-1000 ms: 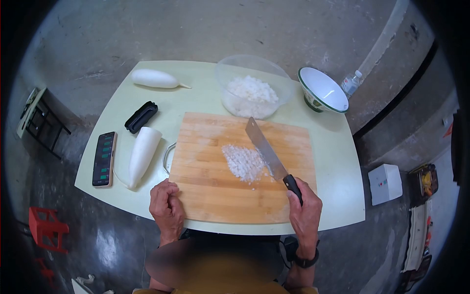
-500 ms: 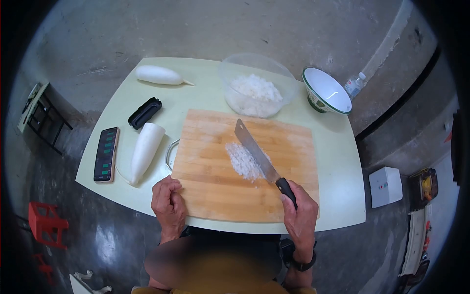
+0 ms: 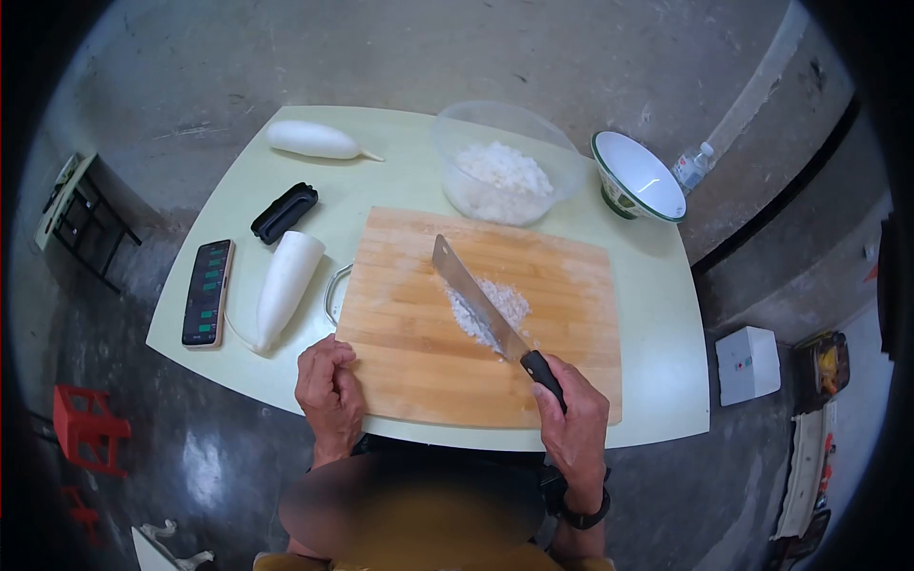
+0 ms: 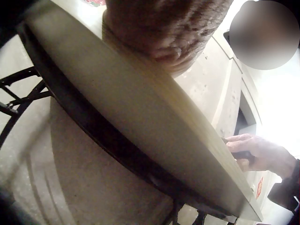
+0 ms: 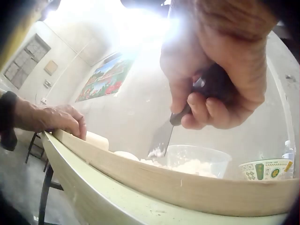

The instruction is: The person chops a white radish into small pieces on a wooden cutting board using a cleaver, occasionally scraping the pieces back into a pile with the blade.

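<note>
Pale green table (image 3: 657,381), rounded corners, on a bare grey concrete floor (image 3: 381,48), stained and scuffed; wooden board (image 3: 409,371) at the near edge, dusted white. Right hand (image 3: 571,419) has all fingers wrapped round the black handle of the knife (image 3: 471,300); blade slants up-left across the board, edge down in the mince (image 3: 505,303), a small white heap at mid-board. Left hand (image 3: 328,390) curled in a loose fist on the board's near left corner; holds nothing. Left of the board: cut radish (image 3: 286,281), then phone (image 3: 207,293), screen lit; black case (image 3: 284,212) behind them; whole radish (image 3: 312,140) at the far left corner. Behind the board: clear bowl (image 3: 457,124) with more white mince; white bowl (image 3: 636,176), green rim, tilted, at far right. Off the table: bottle (image 3: 692,164) by a raised kerb; white box (image 3: 747,364) on the floor, right; red stool (image 3: 86,428) and metal rack (image 3: 76,214), left. Right wrist view: painting (image 5: 105,79) on a pale wall; window (image 5: 23,61) beside it.
</note>
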{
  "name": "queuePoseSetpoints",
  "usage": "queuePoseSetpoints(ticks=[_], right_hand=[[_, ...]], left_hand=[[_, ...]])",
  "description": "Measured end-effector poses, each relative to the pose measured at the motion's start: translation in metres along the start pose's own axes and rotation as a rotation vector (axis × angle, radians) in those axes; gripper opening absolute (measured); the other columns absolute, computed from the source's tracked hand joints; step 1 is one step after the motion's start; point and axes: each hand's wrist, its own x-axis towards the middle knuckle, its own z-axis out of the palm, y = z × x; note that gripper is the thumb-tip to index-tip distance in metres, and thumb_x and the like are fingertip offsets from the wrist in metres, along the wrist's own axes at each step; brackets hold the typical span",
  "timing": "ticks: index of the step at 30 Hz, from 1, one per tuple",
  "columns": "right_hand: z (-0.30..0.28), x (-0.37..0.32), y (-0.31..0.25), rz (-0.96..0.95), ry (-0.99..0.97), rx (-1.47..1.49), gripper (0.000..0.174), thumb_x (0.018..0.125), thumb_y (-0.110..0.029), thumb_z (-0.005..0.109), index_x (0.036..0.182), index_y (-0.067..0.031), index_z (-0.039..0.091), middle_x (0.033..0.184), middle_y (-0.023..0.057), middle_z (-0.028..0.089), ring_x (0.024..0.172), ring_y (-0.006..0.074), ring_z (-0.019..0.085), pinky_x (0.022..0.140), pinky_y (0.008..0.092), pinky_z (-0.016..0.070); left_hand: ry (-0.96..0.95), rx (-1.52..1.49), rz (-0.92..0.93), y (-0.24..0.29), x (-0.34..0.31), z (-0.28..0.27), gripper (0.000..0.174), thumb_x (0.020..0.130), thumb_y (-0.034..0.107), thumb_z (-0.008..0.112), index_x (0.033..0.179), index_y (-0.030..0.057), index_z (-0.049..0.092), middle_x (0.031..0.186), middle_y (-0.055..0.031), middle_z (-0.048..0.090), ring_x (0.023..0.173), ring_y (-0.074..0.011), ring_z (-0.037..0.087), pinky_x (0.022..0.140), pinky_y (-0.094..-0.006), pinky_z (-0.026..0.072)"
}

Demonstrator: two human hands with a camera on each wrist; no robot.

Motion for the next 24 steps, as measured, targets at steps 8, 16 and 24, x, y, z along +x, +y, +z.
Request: queuePoseSetpoints(ticks=[8, 16, 24], right_hand=[[0.000, -0.002, 0.002, -0.028, 0.050, 0.019, 0.031, 0.087, -0.001, 0.066, 0.118, -0.0007, 0.064, 0.097, 0.0195, 0.068, 0.084, 0.0344, 0.068, 0.074, 0.0364, 0.0539], [-0.002, -0.014, 0.005, 0.038, 0.038, 0.049, 0.031, 0.088, -0.002, 0.066, 0.119, 0.0002, 0.064, 0.098, 0.0196, 0.069, 0.085, 0.0343, 0.069, 0.075, 0.0367, 0.0542], [0.002, -0.010, 0.007, -0.004, 0.090, 0.065, 0.031, 0.088, -0.003, 0.066, 0.119, 0.0002, 0.064, 0.098, 0.0197, 0.068, 0.085, 0.0344, 0.068, 0.074, 0.0376, 0.0541]], left_hand=[[0.002, -0.006, -0.026, 0.001, -0.002, 0.001, 0.030, 0.072, -0.018, 0.046, 0.088, -0.0007, 0.063, 0.088, -0.0146, 0.066, 0.097, -0.0352, 0.067, 0.085, -0.0398, 0.0542], [-0.006, -0.005, -0.015, 0.001, -0.001, 0.000, 0.031, 0.072, -0.018, 0.045, 0.089, -0.0002, 0.063, 0.088, -0.0144, 0.066, 0.097, -0.0351, 0.067, 0.083, -0.0397, 0.0539], [-0.001, 0.006, -0.021, 0.000, -0.003, 0.000, 0.031, 0.072, -0.018, 0.044, 0.089, 0.0001, 0.063, 0.090, -0.0149, 0.067, 0.098, -0.0349, 0.067, 0.083, -0.0399, 0.0536]])
